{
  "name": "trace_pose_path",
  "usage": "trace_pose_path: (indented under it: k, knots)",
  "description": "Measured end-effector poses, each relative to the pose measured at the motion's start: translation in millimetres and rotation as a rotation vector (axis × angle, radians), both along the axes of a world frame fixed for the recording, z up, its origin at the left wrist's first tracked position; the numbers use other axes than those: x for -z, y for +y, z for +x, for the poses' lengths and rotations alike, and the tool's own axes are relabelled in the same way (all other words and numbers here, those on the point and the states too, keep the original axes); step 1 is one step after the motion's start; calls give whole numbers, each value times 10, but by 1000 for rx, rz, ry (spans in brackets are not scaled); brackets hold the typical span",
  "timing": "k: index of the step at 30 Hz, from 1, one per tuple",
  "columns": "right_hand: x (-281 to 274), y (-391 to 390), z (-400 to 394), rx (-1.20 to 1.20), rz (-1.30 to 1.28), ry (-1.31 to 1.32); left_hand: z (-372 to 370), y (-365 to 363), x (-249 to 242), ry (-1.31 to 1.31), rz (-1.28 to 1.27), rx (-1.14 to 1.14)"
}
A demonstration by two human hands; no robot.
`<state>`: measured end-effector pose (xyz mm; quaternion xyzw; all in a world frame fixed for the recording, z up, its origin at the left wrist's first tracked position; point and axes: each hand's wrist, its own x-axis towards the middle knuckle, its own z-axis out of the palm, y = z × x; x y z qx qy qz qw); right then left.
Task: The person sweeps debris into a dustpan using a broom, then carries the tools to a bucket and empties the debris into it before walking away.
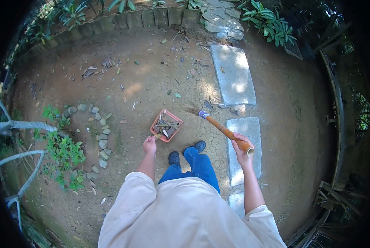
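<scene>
My left hand (pixel 149 144) is closed around the short handle of a reddish dustpan (pixel 177 120). Dry leaves and bits of debris (pixel 167 127) lie in the pan, which is in front of my feet. In my right hand (pixel 243 145) is a broom (pixel 223 129) with a thick bamboo handle, held near its hollow top end. A purple-and-white binding wraps the broom's lower end, and its thin brown bristles point left, to the right of the dustpan.
Pale stone slabs (pixel 233 74) form a path on the right. A curve of stones (pixel 103 144) borders a green plant (pixel 65 151) and pale branches at left. Scattered leaves (pixel 89 72) dot the cracked soil. An upright edging (pixel 143 18) runs along the back.
</scene>
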<state>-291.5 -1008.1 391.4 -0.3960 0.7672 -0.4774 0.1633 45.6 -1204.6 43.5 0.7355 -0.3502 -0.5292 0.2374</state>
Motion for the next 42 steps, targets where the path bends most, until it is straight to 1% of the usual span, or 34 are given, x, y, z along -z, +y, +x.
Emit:
trace_pose_path:
  k: [2, 5, 11, 13, 18, 21, 23, 24, 25, 28, 29, 30, 32, 34, 38, 42]
  knots:
    - [16, -95, -7, 3, -14, -25, -13, -63, -137, 19, 27, -24]
    - [119, -299, -86, -49, -27, -6, -40, -157, -148, 59, 34, -78]
    - [215, -998, -371, -149, 11, 46, -219, -292, -253, 37, 17, -141]
    - [309, -1262, -493, -205, -2, 85, -309, -318, -241, 66, 10, -189]
    - [566, -1806, -683, -315, 19, 114, -459, -374, -135, -8, 30, -191]
    - [735, -1983, -712, -425, 3, 186, -504, -337, -39, -73, 45, -166]
    - [761, -1981, -711, -512, 72, 165, -510, -368, 9, -118, 46, -149]
    - [717, -1999, -686, -549, 105, 154, -512, -389, -7, -141, 46, -139]
    - [669, -2015, -678, -577, 60, 192, -519, -405, -20, -164, 45, -125]
    - [441, -2001, -718, -619, 124, 53, -570, -445, -144, -134, 18, -137]
    - [390, -1983, -742, -591, 126, 8, -601, -480, -158, -156, -10, -124]
    - [349, -1950, -756, -564, 127, -39, -574, -484, -11, -180, -38, -113]
    - [260, -1879, -742, -518, 116, -118, -534, -479, 62, -192, -68, -113]
    - [143, -1793, -712, -472, 94, -180, -536, -497, -32, -164, -70, -129]
    - [-85, -1741, -687, -475, 90, -104, -482, -458, -183, -125, -59, -180]
    - [-205, -1821, -702, -469, 63, -45, -417, -396, -66, -119, -64, -220]
